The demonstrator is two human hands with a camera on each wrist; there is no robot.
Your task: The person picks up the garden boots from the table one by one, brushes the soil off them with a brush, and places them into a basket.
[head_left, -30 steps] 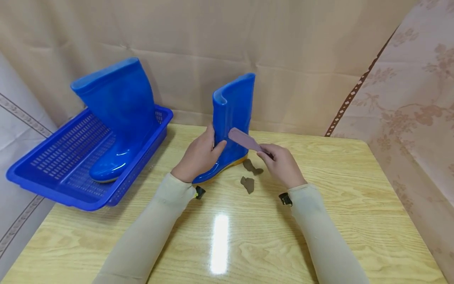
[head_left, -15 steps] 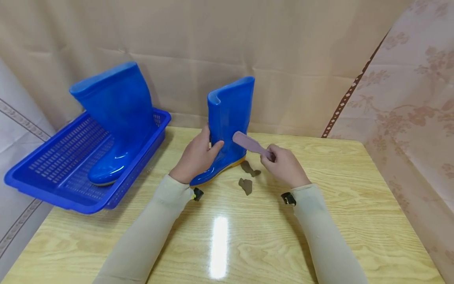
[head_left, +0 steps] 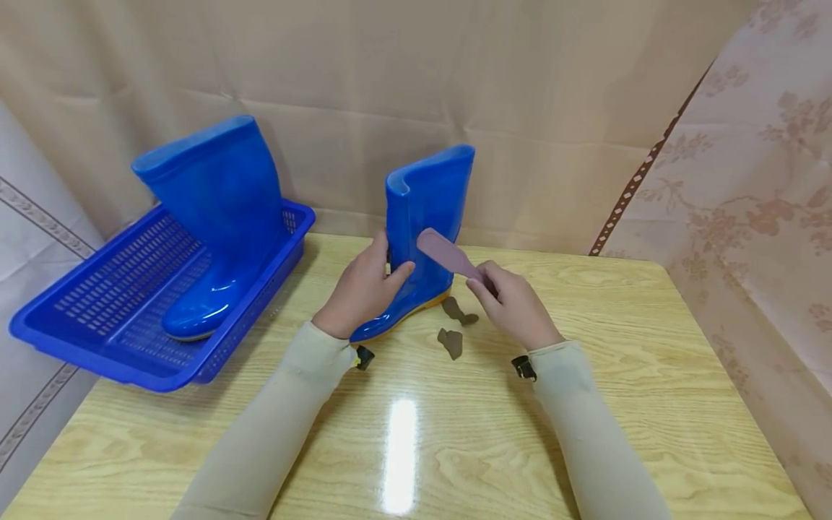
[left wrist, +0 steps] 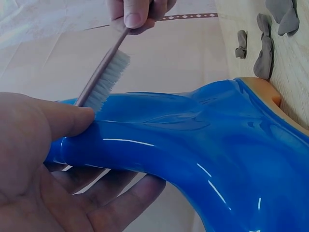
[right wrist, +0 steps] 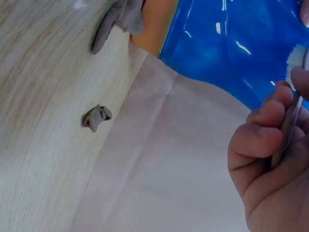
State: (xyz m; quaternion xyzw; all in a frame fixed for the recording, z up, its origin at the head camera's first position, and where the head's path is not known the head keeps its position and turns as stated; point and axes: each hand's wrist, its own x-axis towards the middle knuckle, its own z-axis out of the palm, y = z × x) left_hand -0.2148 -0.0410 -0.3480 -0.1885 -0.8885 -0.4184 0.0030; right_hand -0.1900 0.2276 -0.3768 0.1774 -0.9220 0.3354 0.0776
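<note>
Near the worktop's far edge, our left hand (head_left: 361,295) clasps the upright blue rain boot (head_left: 421,238); our right hand (head_left: 513,305) pinches the brush (head_left: 448,255), bristles on the shaft. Mud flakes (head_left: 453,326) already lie beside the sole; brushing seems unfinished.

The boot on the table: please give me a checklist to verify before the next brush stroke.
1. Boot on the table is steadied: ok, the left hand grips its shaft.
2. Brush is held firmly: ok, the right hand pinches its handle.
3. Bristles reach the boot: ok, they touch the blue shaft near the left thumb.
4. Left thumb is out of the brush's path: not ok, it lies right beside the bristles.
5. Grey clumps are off the boot: cannot tell for all; some lie on the table beside the sole.
6. Second boot is set aside: ok, it stands in the blue basket.
</note>
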